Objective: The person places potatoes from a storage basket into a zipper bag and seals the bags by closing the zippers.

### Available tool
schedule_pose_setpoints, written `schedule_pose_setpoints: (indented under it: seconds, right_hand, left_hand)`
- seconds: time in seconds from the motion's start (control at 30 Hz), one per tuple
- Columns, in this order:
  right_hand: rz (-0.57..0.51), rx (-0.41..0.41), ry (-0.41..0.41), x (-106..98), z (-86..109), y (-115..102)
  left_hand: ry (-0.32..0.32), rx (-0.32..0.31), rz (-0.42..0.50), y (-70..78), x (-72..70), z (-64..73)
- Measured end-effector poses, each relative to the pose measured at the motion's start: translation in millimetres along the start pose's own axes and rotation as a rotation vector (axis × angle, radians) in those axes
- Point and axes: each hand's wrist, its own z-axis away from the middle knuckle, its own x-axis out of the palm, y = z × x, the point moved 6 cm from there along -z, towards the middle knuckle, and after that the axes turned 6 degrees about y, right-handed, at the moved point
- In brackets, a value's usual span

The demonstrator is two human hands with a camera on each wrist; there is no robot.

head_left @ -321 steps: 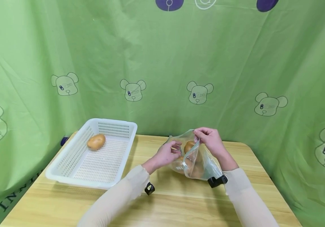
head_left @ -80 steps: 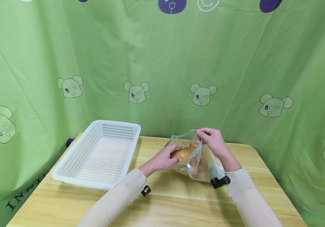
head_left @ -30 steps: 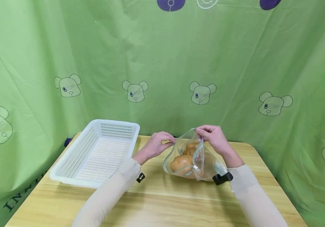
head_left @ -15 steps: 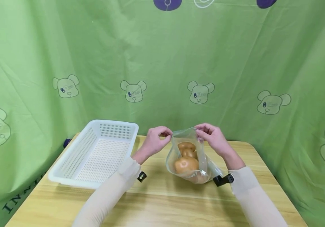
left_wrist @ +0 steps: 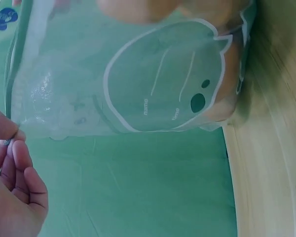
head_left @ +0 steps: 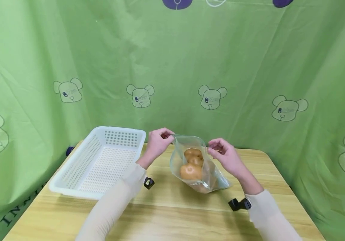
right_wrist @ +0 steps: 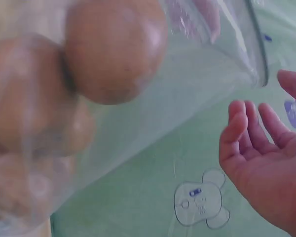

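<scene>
In the head view, a clear zip bag [head_left: 177, 155] stands on the table, its mouth spread wide. Several brown potatoes [head_left: 191, 171] lie inside, some partly hidden behind the film. My left hand [head_left: 158, 142] pinches the bag's upper left corner; the left wrist view shows thumb and fingertips on the rim, beside a white printed outline with "name" and "time". Just off the bag's right edge is my right hand [head_left: 227, 157]. Its fingers are loosely bent and hold nothing, and a gap shows between them and the rim [right_wrist: 262, 79] in the right wrist view.
On the left of the wooden table [head_left: 172, 224] stands a white perforated basket [head_left: 109, 167] with nothing in it. A green curtain [head_left: 172, 60] with bear drawings hangs behind the table and at both sides.
The last potato went from the basket into the bag. My left hand then took the bag's left rim and pulled it leftward. My right hand has let go of the right rim.
</scene>
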Motion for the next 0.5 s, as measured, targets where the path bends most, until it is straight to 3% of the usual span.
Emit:
schedule_pose_setpoints:
  seconds: [0.13,0.27,0.5]
  right_hand:
    - [0.045,-0.195,0.05,10.2,22.6,-9.1]
    - [0.194,-0.452,0.072,24.9,46.7,-16.0]
    - [0.354,-0.735,0.084,50.8,70.4,-24.8]
  left_hand:
    - [0.008,-0.059,-0.03,-5.2,-5.9,-6.0]
    - [0.004,-0.077,-0.033,-8.4,-8.6,-10.6]
    - [0.011,-0.078,-0.018,-14.0,-11.2,-13.6]
